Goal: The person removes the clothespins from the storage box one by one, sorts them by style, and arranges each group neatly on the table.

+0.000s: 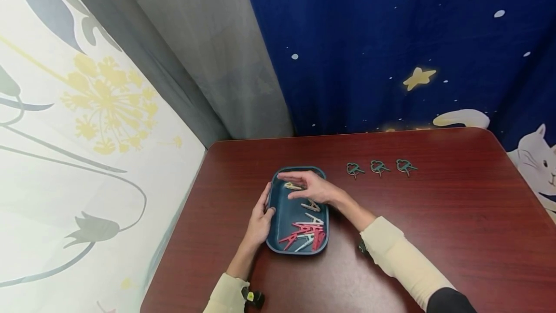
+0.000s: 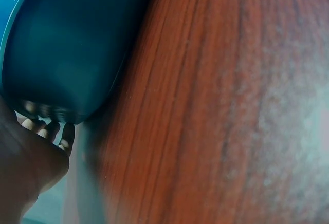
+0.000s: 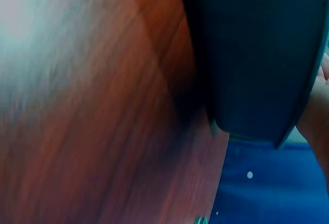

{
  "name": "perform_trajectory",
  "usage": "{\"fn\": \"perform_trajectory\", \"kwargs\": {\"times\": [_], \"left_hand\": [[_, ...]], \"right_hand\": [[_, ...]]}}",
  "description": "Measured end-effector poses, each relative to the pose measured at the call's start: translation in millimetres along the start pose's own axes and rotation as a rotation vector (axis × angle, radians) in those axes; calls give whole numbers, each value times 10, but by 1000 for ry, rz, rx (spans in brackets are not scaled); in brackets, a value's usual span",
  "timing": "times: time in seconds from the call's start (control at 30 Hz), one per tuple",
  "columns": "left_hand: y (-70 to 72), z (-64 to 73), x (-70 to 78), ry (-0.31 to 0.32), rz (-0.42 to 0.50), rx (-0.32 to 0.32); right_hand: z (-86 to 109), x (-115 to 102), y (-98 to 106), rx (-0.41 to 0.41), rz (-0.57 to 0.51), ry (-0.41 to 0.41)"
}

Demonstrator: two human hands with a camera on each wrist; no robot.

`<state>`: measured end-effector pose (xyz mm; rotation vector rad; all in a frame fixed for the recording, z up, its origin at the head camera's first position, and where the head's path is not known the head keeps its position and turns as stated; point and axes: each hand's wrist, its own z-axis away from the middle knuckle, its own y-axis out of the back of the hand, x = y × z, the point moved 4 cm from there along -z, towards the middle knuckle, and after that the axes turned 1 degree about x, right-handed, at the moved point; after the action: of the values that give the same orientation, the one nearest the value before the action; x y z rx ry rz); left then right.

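Note:
A dark blue rectangular tray [image 1: 281, 221] stands on the table, its shallow inside holding several clothespins. Pink clothespins [image 1: 290, 240] and white ones [image 1: 313, 219] are heaped at its near end. One beige clothespin [image 1: 311, 206] lies under my right wrist, another farther up the tray. My left hand [image 1: 259, 223] grips the tray's left side, thumb at the rim and fingers along the outer wall; it also shows in the left wrist view. Over the far half of the tray hovers my right hand [image 1: 313, 188], fingers extended, thumb apart, nothing visibly held.
Three green cloud-shaped wire clips [image 1: 379, 167] lie in a row at the back, right of the tray. The brown wooden table [image 1: 434, 221] has a patterned wall on its left and a blue star-print curtain [image 1: 369, 62] behind its back edge.

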<state>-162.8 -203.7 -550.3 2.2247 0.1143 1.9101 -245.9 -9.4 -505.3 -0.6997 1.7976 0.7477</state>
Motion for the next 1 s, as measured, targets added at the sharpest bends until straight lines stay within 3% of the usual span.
{"fn": "perform_trajectory", "kwargs": {"times": [0.3, 0.47, 0.7, 1.0], "left_hand": [[10, 11, 18, 18, -14, 14], [8, 13, 29, 15, -3, 12], [5, 12, 7, 45, 6, 12], [0, 7, 10, 7, 4, 14]], "right_hand": [[-38, 38, -234, -173, -13, -62], [-47, 73, -335, -264, -19, -150], [-52, 127, -366, -313, -62, -226], [-35, 173, -428, -386, 33, -300]]}}
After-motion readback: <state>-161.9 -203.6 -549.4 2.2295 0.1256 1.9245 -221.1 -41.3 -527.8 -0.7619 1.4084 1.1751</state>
